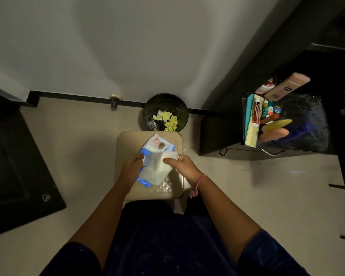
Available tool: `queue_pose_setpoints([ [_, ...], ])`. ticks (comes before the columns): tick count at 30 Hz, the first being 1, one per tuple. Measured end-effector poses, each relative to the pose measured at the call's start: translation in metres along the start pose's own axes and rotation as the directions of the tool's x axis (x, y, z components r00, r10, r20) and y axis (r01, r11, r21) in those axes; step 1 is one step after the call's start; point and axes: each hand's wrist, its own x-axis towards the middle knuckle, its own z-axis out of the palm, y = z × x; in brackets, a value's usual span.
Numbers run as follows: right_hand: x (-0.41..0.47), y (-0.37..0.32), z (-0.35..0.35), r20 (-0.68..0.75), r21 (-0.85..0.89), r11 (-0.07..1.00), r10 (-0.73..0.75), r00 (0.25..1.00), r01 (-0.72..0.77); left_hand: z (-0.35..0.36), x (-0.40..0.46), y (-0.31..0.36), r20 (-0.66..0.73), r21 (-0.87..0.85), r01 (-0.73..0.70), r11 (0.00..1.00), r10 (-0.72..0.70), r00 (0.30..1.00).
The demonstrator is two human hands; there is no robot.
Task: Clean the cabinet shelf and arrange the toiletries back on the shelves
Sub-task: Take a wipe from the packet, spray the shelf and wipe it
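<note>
- Our left hand [132,164] reaches forward and down, fingers curled in a pinch.
- Our right hand [182,166] reaches alongside it, thumb and fingers pinched together.

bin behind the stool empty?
No, the bin holds crumpled yellow paper and other scraps, just beyond the stool.
</note>
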Motion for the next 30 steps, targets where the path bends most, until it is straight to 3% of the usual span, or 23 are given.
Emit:
queue_pose_setpoints([
  [7, -0.029, -0.022, -0.021, -0.009, 0.173, 0.981, -0.087, 0.996, 0.087, 0.011, -0.018, 0.026, 0.386, -0.195, 0.061, 0.979, 0.02, 0.922],
  [11, -0.05, -0.029, -0.04, -0.045, 0.186, 0.974, -0.121, 0.992, 0.127, 0.029, -0.034, 0.046, 0.314, -0.238, -0.02, 0.971, 0.096, 0.945],
  [16, -0.077, -0.024, -0.078, -0.103, 0.23, 0.964, -0.112, 0.988, 0.133, 0.06, -0.055, 0.069, 0.249, -0.097, -0.137, 0.986, 0.157, 0.956],
  [25, -0.135, 0.006, -0.179, -0.131, 0.476, 0.859, -0.144, 0.981, 0.189, 0.167, -0.097, 0.089, 0.367, 0.04, -0.175, 0.984, 0.148, 0.919],
  [30, -0.179, 0.015, -0.257, -0.069, 0.482, 0.855, -0.179, 0.982, 0.189, 0.249, -0.132, 0.097, 0.455, 0.071, -0.21, 0.975, 0.156, 0.877],
])
